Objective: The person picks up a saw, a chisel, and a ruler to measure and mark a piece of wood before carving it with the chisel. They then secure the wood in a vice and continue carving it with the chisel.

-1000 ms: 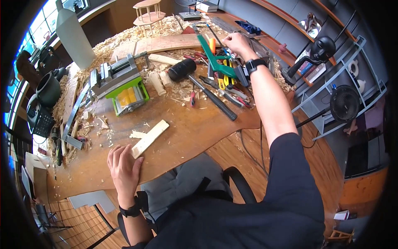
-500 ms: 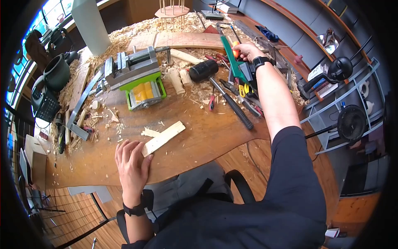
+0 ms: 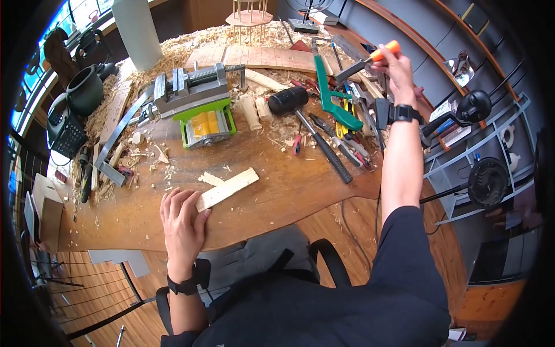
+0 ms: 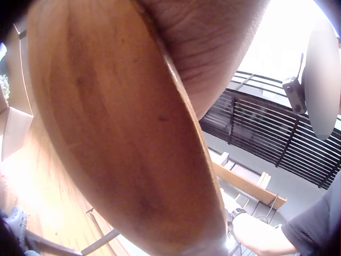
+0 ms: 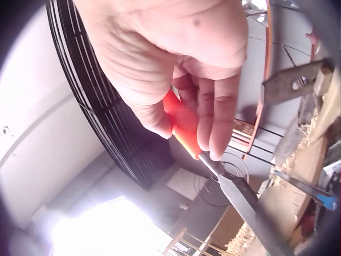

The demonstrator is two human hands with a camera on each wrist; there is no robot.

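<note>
My right hand [image 3: 398, 72] grips the orange handle [image 3: 386, 51] of a flat-bladed metal tool [image 3: 352, 70], held up over the tool pile at the bench's back right. In the right wrist view the thumb and fingers of the hand [image 5: 176, 69] pinch that orange handle [image 5: 184, 125], and the blade [image 5: 245, 202] points down and away. My left hand [image 3: 184, 225] rests at the bench's front edge, its fingers bent loosely and touching the near end of a pale wood strip [image 3: 228, 189]. The left wrist view shows part of the palm [image 4: 208, 48] at the table edge [image 4: 128, 128].
A vise [image 3: 193, 92] on a green base [image 3: 203, 124] stands left of a black mallet [image 3: 288, 101]. Right of the mallet lie a green-framed tool [image 3: 332, 104] and several pliers. A metal square [image 3: 110, 168] is at the left; shavings [image 3: 185, 41] cover the back.
My right hand has taken hold of the orange-handled tool and lifted it up and right out of the pile, clear of the green frame. The left hand stays by the wood strip.
</note>
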